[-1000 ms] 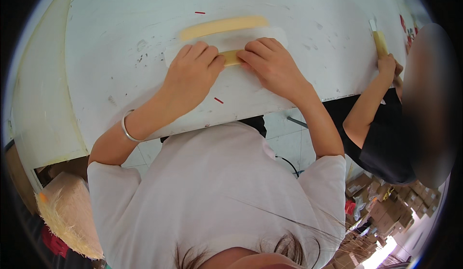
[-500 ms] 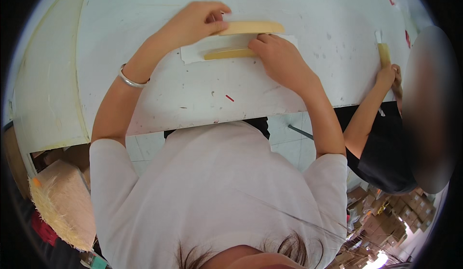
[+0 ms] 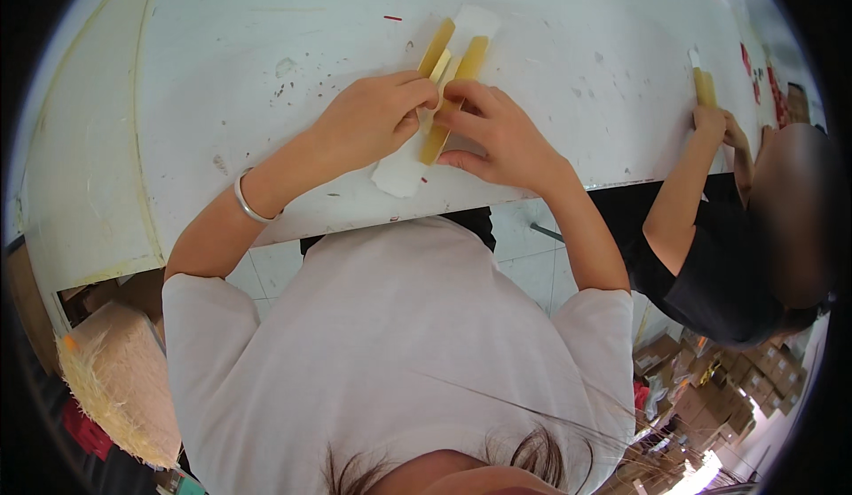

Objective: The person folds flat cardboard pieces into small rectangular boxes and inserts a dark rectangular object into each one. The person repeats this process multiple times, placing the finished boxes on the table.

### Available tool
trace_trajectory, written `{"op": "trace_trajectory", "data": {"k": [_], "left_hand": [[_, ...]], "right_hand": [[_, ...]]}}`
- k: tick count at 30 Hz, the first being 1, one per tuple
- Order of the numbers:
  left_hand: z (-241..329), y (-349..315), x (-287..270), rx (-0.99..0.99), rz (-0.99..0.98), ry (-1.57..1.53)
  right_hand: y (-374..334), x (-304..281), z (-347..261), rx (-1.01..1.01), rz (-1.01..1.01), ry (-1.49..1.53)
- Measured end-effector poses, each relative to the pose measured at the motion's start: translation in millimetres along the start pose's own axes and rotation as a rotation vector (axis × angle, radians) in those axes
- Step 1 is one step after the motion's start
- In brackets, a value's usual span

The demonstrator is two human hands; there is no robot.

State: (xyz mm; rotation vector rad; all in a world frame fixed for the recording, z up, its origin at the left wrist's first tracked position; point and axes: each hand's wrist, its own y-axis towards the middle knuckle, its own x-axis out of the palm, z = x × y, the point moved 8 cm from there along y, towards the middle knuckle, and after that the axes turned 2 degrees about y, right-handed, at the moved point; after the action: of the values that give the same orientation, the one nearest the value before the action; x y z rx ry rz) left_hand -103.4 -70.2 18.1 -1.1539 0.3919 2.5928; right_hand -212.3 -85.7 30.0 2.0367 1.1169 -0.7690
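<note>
A long white sheet (image 3: 397, 175) lies slantwise on the table, its far end tipped to the right. Two yellow strips, a left one (image 3: 437, 47) and a right one (image 3: 473, 58), stand up along its long sides. Between them shows a paler yellow piece (image 3: 441, 65). My left hand (image 3: 377, 118) is closed at the near end of the left strip, and its fingertips hide what they pinch. Bent fingers of my right hand (image 3: 506, 135) lie over the middle of the right strip, while the thumb sits lower by its near end.
The white table (image 3: 293, 42) carries small stains and red scraps (image 3: 392, 18). At the right, a person in black (image 3: 719, 264) holds a similar yellow piece (image 3: 704, 87). A box with straw-like yellow fringe (image 3: 124, 380) stands below left; cardboard cartons (image 3: 763, 362) are stacked below right.
The white sheet has turned from lying crosswise to slanting away from me. Both hands have come nearer and closer together, over its middle. A red scrap beyond my left hand is uncovered.
</note>
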Motion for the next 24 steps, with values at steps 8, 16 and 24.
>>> {"op": "trace_trajectory", "data": {"k": [8,16,24], "left_hand": [[14,-2,-1,0.162,-0.131,-0.227],[21,10,11,0.284,0.118,0.041],[-7,6,-7,-0.121,0.143,-0.309]], "right_hand": [[-4,-11,17,0.016,0.030,0.063],[-3,-12,28,0.127,-0.010,0.156],[-11,-22,-5,0.007,0.085,-0.211]]}}
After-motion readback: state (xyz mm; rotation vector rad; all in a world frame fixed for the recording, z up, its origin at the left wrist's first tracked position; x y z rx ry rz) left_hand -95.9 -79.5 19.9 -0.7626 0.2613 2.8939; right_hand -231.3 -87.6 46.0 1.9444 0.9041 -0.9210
